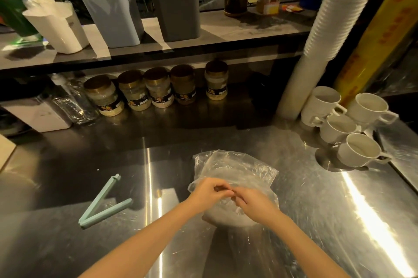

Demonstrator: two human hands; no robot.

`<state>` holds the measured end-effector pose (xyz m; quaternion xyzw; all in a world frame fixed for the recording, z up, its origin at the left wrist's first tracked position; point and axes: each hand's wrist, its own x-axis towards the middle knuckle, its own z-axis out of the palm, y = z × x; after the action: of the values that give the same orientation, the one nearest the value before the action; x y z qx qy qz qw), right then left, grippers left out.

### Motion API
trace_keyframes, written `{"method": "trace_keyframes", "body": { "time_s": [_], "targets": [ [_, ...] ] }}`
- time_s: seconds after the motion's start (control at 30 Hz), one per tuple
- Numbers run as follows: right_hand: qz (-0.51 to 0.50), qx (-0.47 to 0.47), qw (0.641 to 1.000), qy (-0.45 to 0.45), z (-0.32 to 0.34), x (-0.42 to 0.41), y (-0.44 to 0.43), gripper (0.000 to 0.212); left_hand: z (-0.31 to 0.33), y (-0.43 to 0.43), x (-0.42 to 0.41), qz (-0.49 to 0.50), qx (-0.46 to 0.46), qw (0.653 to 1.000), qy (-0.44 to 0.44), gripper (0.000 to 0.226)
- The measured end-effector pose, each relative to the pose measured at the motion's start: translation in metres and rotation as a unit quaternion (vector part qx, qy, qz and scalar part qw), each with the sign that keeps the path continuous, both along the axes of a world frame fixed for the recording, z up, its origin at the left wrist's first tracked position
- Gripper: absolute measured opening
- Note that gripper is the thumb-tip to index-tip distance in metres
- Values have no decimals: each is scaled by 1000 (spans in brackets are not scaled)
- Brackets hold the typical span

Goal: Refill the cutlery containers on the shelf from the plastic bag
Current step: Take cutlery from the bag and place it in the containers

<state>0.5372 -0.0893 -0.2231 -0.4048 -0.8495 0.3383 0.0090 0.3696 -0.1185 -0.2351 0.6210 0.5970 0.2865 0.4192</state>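
tabletop (316, 221): stainless steel, scuffed, strong glare streaks.
shelf (248, 26): flat grey slab above the tabletop, at rear; carries 3 cutlery containers.
grey container (178, 6): tall, matte plastic, rounded-square; dark thin items show at the rim, type unclear.
pale blue container (110, 10): same shape, leaning; contents likewise.
white container (56, 26): shorter, tilted; fill not visible.
plastic bag (235, 169): clear thin film, crumpled, lying on the tabletop front-centre; contents unclear, whitish mass near the hands.
clip (101, 205): mint plastic, hinged, lying sprung open in a v, well apart from the bag.
left hand (207, 194), right hand (255, 204): fingers curled, tips together, pinching the bag's near edge.
status (est.): bag unclipped, being worked at the mouth; nothing in transit to the shelf; refill prob. still to do.
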Motion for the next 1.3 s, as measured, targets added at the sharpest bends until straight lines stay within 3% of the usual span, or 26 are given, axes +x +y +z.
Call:
{"method": "trace_keyframes", "body": {
  "time_s": [0.07, 0.2, 0.33, 0.5, 0.7, 0.8, 0.9, 1.03, 1.13, 1.23, 1.3],
  "targets": [
    [-13, -24, 998, -48, -4, 0, 3, 24, 1, -1, -5, -6, -5, 999, 44, 23],
    [-34, -125, 991, -36, -2, 16, 10, 34, -19, -9, -32, -96, -61, 957, 267, 47],
    [-75, -182, 977, 84, 7, 29, 15, 34, -34, -20, -42, -158, -89, 930, 320, 50],
    [-155, -202, 943, 214, 6, 17, 17, 37, -34, -15, -40, -128, -79, 942, 301, 35],
    [-128, -219, 953, 168, -12, -5, 5, 46, -33, -7, -36, -105, -109, 932, 329, 44],
    [-135, -232, 948, 169, -24, -8, -1, 41, -32, -7, -35, -96, -91, 931, 341, 37],
    [-162, -258, 928, 215, -32, -8, -5, 30, -30, -9, -37, -77, -70, 948, 300, 23],
    [-208, -298, 896, 256, -33, -7, -5, 27, -25, -10, -39, 20, -88, 992, 93, 5],
    [-231, -305, 883, 273, -32, -8, -5, 22, -12, -12, -32, 74, -119, 990, -15, 16],
    [-219, -292, 885, 290, -26, -10, -9, 10, -3, -14, -24, 111, -127, 982, -83, 12],
    [-197, -287, 892, 289, -21, -15, -12, 18, -1, -15, -19, 125, -140, 974, -127, 3]
  ]
}}
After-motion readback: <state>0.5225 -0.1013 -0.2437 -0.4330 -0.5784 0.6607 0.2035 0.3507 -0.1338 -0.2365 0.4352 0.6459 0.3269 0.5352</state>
